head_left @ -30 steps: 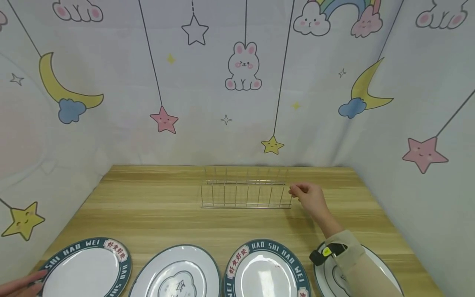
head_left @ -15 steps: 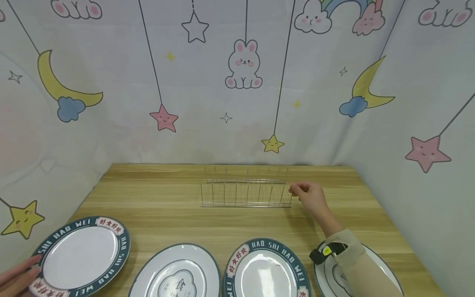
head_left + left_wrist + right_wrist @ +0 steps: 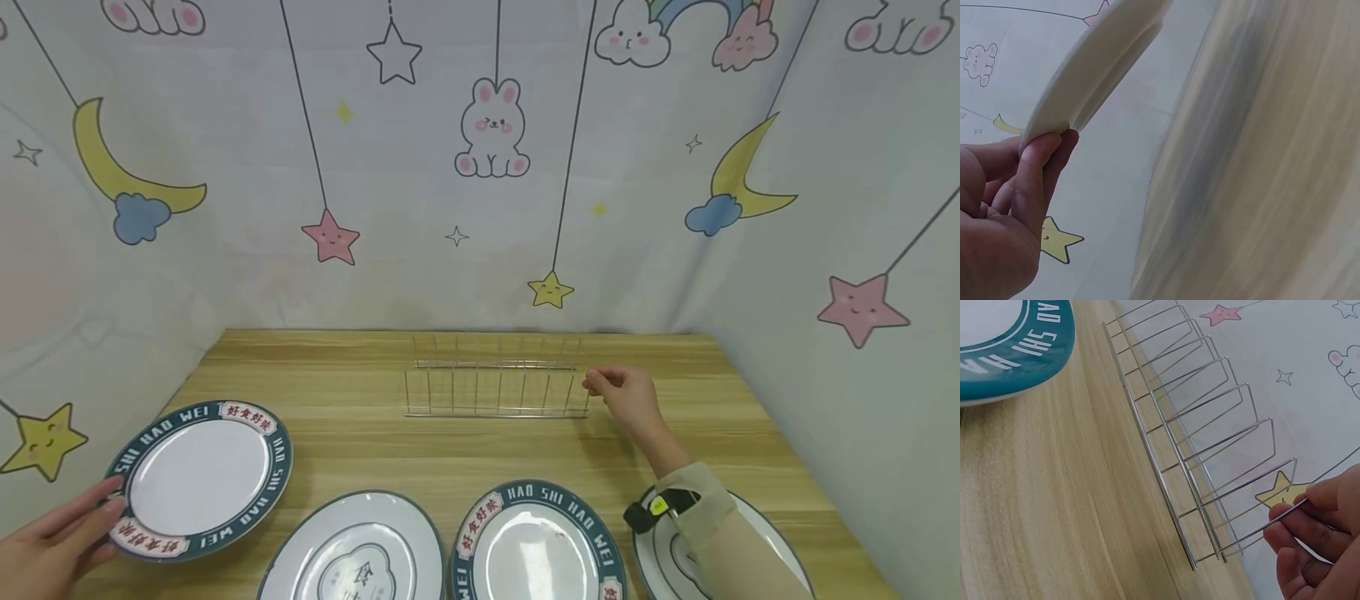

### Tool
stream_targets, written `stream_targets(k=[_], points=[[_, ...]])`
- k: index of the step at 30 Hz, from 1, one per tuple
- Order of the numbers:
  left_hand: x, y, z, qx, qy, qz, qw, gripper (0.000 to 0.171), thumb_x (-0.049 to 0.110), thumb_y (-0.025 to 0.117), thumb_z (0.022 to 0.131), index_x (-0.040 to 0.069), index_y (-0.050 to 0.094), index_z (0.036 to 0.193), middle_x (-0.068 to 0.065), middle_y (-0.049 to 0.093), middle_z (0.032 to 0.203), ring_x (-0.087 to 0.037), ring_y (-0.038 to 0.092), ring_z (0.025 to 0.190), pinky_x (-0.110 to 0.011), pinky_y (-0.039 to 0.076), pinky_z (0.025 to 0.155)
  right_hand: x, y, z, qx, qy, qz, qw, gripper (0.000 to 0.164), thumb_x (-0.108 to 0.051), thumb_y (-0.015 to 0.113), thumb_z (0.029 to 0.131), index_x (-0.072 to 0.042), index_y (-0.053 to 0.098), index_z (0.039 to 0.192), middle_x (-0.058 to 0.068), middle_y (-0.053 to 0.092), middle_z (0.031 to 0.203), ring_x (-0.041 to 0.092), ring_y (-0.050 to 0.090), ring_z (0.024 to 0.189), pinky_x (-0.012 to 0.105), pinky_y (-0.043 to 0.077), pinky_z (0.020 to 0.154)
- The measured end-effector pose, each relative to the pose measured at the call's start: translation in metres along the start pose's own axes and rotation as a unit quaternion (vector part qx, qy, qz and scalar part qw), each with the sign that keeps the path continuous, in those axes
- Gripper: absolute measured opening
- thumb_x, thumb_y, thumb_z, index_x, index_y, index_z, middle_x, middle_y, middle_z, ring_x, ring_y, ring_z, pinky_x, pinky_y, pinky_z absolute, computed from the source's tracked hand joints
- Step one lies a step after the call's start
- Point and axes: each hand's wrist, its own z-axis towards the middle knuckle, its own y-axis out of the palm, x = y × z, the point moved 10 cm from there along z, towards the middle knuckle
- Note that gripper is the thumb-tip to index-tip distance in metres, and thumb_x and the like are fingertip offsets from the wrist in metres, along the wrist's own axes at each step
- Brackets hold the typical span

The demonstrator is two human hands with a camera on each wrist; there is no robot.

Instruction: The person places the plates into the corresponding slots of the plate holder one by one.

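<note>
My left hand (image 3: 63, 537) pinches the rim of a white plate (image 3: 202, 479) with a dark teal lettered border. In the left wrist view this plate (image 3: 1094, 72) is edge-on, raised above the wood, thumb and fingers at its edge. My right hand (image 3: 626, 404) pinches the end wire of a metal dish rack (image 3: 498, 412) standing toward the back of the table. The right wrist view shows thumb and fingertips on that last wire loop of the rack (image 3: 1210, 450). The rack's slots hold no plates.
Along the front of the wooden table (image 3: 315, 442) lie an upside-down plate (image 3: 300, 567), a face-up teal-bordered plate (image 3: 615, 542) and another upside-down plate (image 3: 772, 542), partly under my right sleeve. A patterned white cloth (image 3: 420, 167) hangs behind and at both sides.
My left hand has lifted the leftmost plate off the table and carried it forward and slightly right. The right hand has stayed at the rack's end.
</note>
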Motion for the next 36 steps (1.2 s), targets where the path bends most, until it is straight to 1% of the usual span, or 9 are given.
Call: stream_targets(k=[2, 4, 7, 10, 16, 18, 25, 31, 36], points=[[0.004, 0.005, -0.003, -0.004, -0.007, 0.001, 1.0000, 0.064, 0.041, 0.049, 0.101, 0.025, 0.022, 0.156, -0.023, 0.042, 0.145, 0.007, 0.056, 0.065, -0.029, 0.059, 0.073, 0.001, 0.000, 0.001, -0.002, 0.001, 0.001, 1.000, 0.031, -0.025, 0.061, 0.101, 0.002, 0.070, 0.113, 0.010, 0.073, 0.100, 0.023, 0.068, 0.093, 0.031, 0.056, 0.080], [0.009, 0.009, -0.006, -0.009, -0.003, -0.004, 0.9999, 0.065, 0.044, 0.050, 0.100, 0.027, 0.023, 0.156, -0.018, 0.046, 0.145, 0.005, 0.058, 0.067, -0.028, 0.059, 0.073, 0.002, 0.001, 0.002, -0.004, 0.001, 0.007, 1.000, 0.031, -0.025, 0.061, 0.100, 0.002, 0.071, 0.112, 0.010, 0.073, 0.100, 0.023, 0.067, 0.093, 0.030, 0.056, 0.079], [0.020, 0.013, -0.011, -0.013, 0.023, -0.057, 0.9980, 0.065, 0.041, 0.058, 0.097, 0.026, 0.032, 0.154, 0.005, 0.068, 0.112, -0.001, 0.063, 0.067, -0.026, 0.059, 0.070, 0.002, 0.003, 0.004, -0.009, 0.000, 0.017, 1.000, 0.030, -0.026, 0.062, 0.100, 0.001, 0.072, 0.108, 0.011, 0.073, 0.101, 0.023, 0.066, 0.094, 0.031, 0.056, 0.078], [0.033, 0.017, -0.017, -0.016, 0.056, -0.137, 0.9888, 0.060, 0.033, 0.069, 0.092, 0.029, 0.046, 0.147, 0.030, 0.060, 0.082, -0.003, 0.066, 0.069, -0.024, 0.059, 0.065, 0.004, 0.005, 0.005, -0.014, 0.005, 0.023, 1.000, 0.029, -0.027, 0.062, 0.100, -0.001, 0.073, 0.107, 0.010, 0.072, 0.101, 0.023, 0.065, 0.095, 0.036, 0.056, 0.080], [0.058, 0.033, -0.022, -0.052, 0.104, -0.253, 0.9605, 0.037, 0.023, 0.081, 0.081, 0.036, 0.071, 0.114, 0.026, 0.065, 0.085, 0.000, 0.067, 0.073, -0.023, 0.059, 0.064, 0.006, 0.006, 0.005, -0.018, 0.019, 0.020, 0.999, 0.026, -0.026, 0.061, 0.100, -0.004, 0.073, 0.105, 0.009, 0.071, 0.102, 0.023, 0.064, 0.096, 0.037, 0.055, 0.082], [0.064, 0.039, -0.023, -0.065, 0.112, -0.271, 0.9539, 0.039, 0.020, 0.084, 0.078, 0.032, 0.073, 0.113, 0.024, 0.066, 0.087, -0.001, 0.068, 0.075, -0.023, 0.059, 0.065, 0.006, 0.006, 0.006, -0.017, 0.020, 0.017, 1.000, 0.026, -0.026, 0.061, 0.100, -0.004, 0.073, 0.105, 0.009, 0.071, 0.102, 0.023, 0.064, 0.096, 0.036, 0.055, 0.082], [0.089, 0.058, -0.032, -0.079, 0.120, -0.292, 0.9457, 0.043, 0.016, 0.086, 0.076, 0.027, 0.074, 0.115, 0.016, 0.071, 0.087, -0.008, 0.069, 0.072, -0.024, 0.060, 0.063, 0.008, 0.005, 0.006, -0.022, 0.020, 0.019, 0.999, 0.030, -0.029, 0.060, 0.101, -0.002, 0.071, 0.107, 0.011, 0.071, 0.103, 0.023, 0.064, 0.097, 0.038, 0.055, 0.083], [0.118, 0.073, -0.042, -0.110, 0.162, -0.330, 0.9234, 0.039, 0.008, 0.084, 0.078, 0.020, 0.075, 0.114, 0.009, 0.073, 0.090, -0.010, 0.072, 0.074, -0.025, 0.059, 0.065, 0.005, 0.005, 0.005, -0.020, 0.014, 0.023, 0.999, 0.026, -0.025, 0.060, 0.101, -0.001, 0.071, 0.104, 0.011, 0.071, 0.100, 0.023, 0.065, 0.094, 0.039, 0.056, 0.082], [0.137, 0.084, -0.047, -0.128, 0.189, -0.337, 0.9134, 0.037, 0.005, 0.082, 0.079, 0.017, 0.075, 0.113, 0.006, 0.074, 0.091, -0.010, 0.072, 0.074, -0.026, 0.059, 0.063, 0.005, 0.006, 0.005, -0.019, 0.011, 0.033, 0.999, 0.025, -0.023, 0.060, 0.101, 0.000, 0.071, 0.103, 0.012, 0.071, 0.100, 0.023, 0.064, 0.093, 0.036, 0.056, 0.079]])
